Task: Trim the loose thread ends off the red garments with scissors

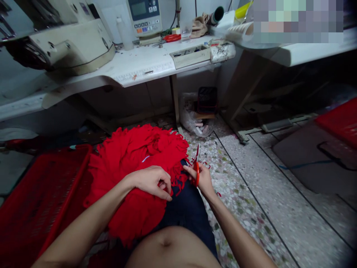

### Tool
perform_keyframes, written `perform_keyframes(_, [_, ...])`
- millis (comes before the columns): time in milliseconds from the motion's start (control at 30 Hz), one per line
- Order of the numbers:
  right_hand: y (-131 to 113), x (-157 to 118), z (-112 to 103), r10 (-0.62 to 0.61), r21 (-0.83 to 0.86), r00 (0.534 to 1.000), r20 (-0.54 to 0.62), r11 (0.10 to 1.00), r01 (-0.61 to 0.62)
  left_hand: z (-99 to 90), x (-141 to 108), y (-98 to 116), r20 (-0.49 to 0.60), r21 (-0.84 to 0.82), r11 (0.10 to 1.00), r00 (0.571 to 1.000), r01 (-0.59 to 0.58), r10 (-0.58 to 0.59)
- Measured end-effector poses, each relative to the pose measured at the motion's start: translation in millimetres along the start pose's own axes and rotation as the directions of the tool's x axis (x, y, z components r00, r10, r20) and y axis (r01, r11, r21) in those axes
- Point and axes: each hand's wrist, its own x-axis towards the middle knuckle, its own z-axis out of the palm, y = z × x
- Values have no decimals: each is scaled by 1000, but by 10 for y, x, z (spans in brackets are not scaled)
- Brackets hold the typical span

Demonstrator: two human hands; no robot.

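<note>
Speckled floor (240,201) is flanking your lap (191,212), which is presumably keeping red cloth (136,149) reachable — your left hand (153,181) is curling fingers over it, hold unclear; your right hand (205,178) is gripping scissors (198,173).

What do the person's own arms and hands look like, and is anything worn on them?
The left forearm and right forearm are bare, with no sleeve in view on either. The left hand and right hand wear no gloves, so the fingers are uncovered. No watch or bracelet shows; small details such as rings are hard to make out.
</note>
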Motion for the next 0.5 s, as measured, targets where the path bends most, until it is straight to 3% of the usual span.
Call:
perform_keyframes(100, [-200, 157, 102, -73, 86, 997, -24, 994, 75, 26, -44, 45, -67, -63, 998, 998, -8, 4])
perform_keyframes(200, [-310, 246, 233, -142, 96, 990, 2, 985, 141, -5, -131, 27, -219, -176, 984, 975, -5, -34])
perform_keyframes(300, [-340, 312, 351, -218, -110, 976, 14, 970, 219, -41, -207, -52, -346, -239, 971, 934, 1, -85])
perform_keyframes(400, [-359, 385, 444, -343, -438, 939, 21, 841, 317, -52, -205, -143, -420, -306, 952, 895, 17, -151])
perform_keyframes(433, [-366, 406, 466, -360, -499, 933, 32, 803, 327, -57, -187, -168, -449, -330, 944, 875, 27, -182])
perform_keyframes(500, [-368, 431, 492, -343, -469, 939, 37, 824, 319, -82, -137, -210, -518, -349, 936, 823, 43, -231])
